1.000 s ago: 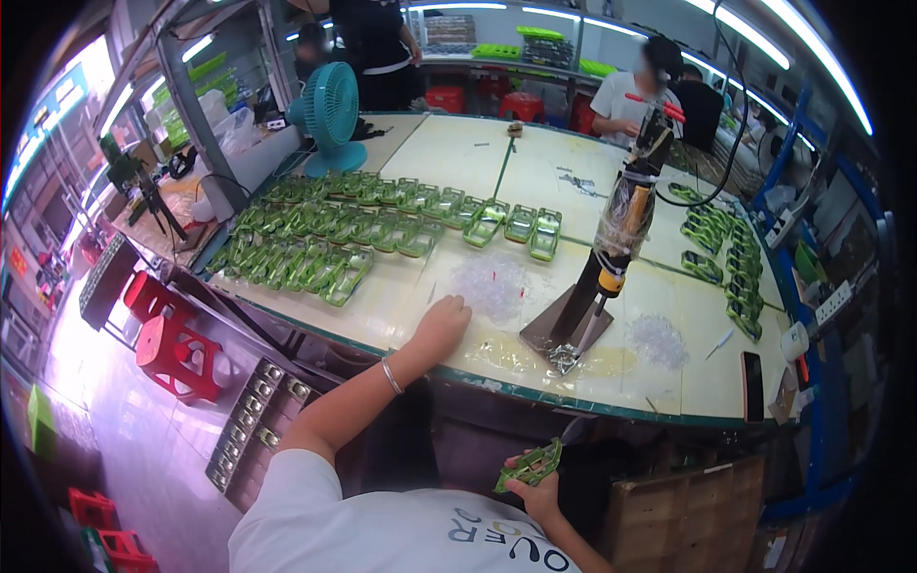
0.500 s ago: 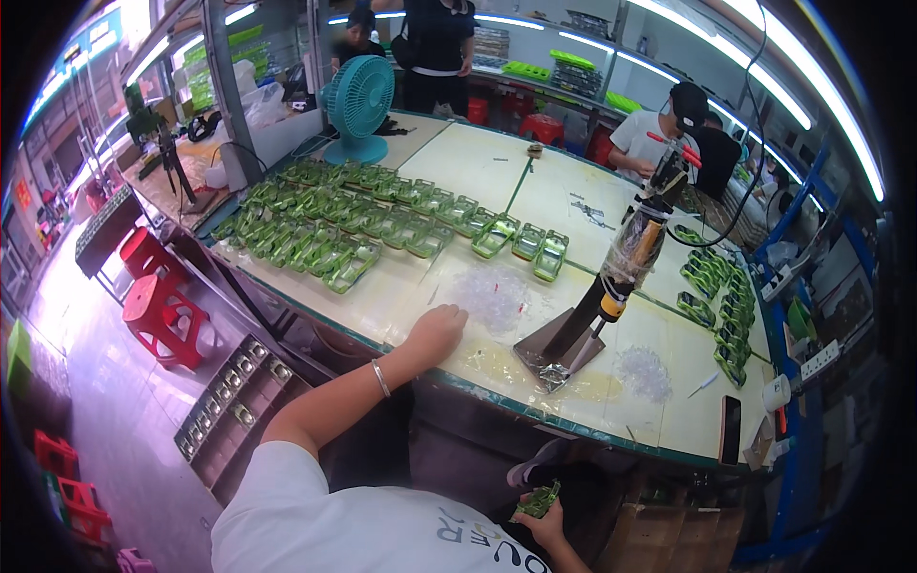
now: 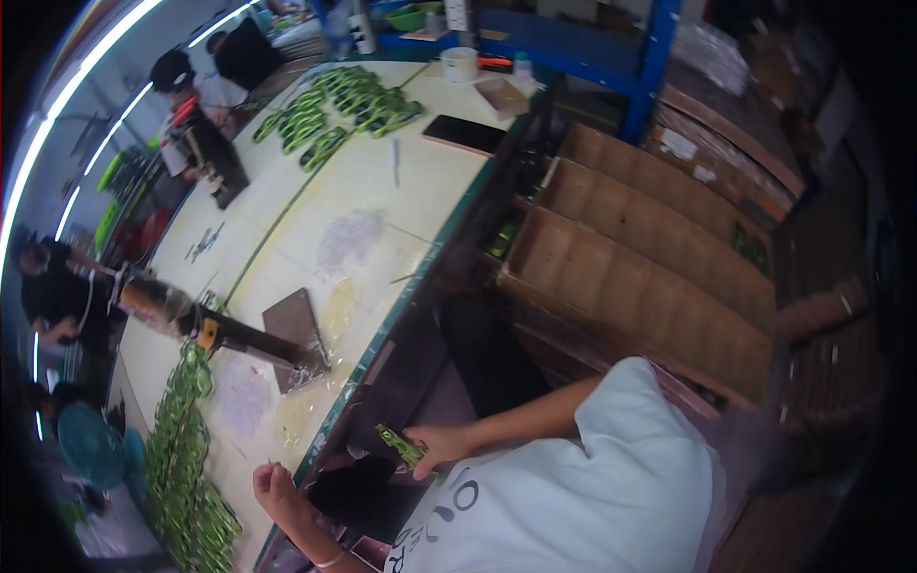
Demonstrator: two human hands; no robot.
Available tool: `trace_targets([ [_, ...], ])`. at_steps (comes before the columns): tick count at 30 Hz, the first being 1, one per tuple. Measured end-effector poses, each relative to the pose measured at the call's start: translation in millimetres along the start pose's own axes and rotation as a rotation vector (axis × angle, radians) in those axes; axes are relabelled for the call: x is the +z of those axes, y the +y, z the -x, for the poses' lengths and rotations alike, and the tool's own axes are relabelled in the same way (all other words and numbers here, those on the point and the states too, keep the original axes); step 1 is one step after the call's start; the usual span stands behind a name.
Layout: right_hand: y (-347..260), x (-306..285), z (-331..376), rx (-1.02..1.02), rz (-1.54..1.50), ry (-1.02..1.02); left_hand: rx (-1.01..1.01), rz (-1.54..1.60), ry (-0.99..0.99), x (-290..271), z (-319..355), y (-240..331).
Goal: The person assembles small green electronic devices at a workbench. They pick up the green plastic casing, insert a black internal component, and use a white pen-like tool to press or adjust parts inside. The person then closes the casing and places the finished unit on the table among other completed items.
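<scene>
My right hand [image 3: 437,449] grips a green see-through plastic part [image 3: 402,445], holding it in front of my shirt, off the table's near edge. My left hand [image 3: 277,492], a bracelet at its wrist, hovers by the same edge with fingers pinched; whatever is between them is too small to make out. Beyond it, small clear pieces [image 3: 245,399] lie heaped on the white table [image 3: 304,241]. A long dark tool with a partly wrapped body [image 3: 239,336] stands over a brown plate [image 3: 294,329]. Many green parts [image 3: 181,468] fill the table's left end.
To my right is a brown compartment tray [image 3: 630,286], with a few green parts in a far compartment. Another clear heap [image 3: 351,241], a phone [image 3: 464,135], a white cup [image 3: 459,64] and more green parts [image 3: 339,110] occupy the far table. A person [image 3: 196,95] works across it.
My view has swung to the right, bringing the compartment tray into full sight. My left hand has drawn back from the clear heap to the table's edge. The green part stays in my right hand.
</scene>
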State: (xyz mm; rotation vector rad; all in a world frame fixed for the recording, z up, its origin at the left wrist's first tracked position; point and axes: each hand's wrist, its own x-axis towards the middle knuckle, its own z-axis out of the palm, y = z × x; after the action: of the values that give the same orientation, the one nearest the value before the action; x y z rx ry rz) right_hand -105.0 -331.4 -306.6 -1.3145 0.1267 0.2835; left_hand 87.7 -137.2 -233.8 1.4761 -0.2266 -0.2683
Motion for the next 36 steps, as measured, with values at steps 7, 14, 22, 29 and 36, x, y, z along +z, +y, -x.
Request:
trace_targets([
  [7, -12.9, 7.4, -7.0, -0.199, 0.113, 0.105, 0.001, 0.172, -0.067, 8.5, 26.9, 6.6],
  [14, -70.4, -0.4, 18.9, -0.232, 0.384, 0.232, 0.145, 0.174, -0.234, 47.8, 60.6, 35.3],
  [22, -91.0, 8.3, 18.0, -0.447, 0.539, 0.264, 0.545, -0.221, -0.420, 72.0, 75.7, 61.6],
  [29, -90.4, 0.9, 13.9, -0.599, 0.712, 0.289, 0.566, -0.426, -0.464, 80.5, 76.6, 54.6],
  [36, -91.7, -5.2, 12.8, -0.600, 0.760, 0.312, 0.557, -0.556, -0.471, 78.7, 72.8, 56.8],
])
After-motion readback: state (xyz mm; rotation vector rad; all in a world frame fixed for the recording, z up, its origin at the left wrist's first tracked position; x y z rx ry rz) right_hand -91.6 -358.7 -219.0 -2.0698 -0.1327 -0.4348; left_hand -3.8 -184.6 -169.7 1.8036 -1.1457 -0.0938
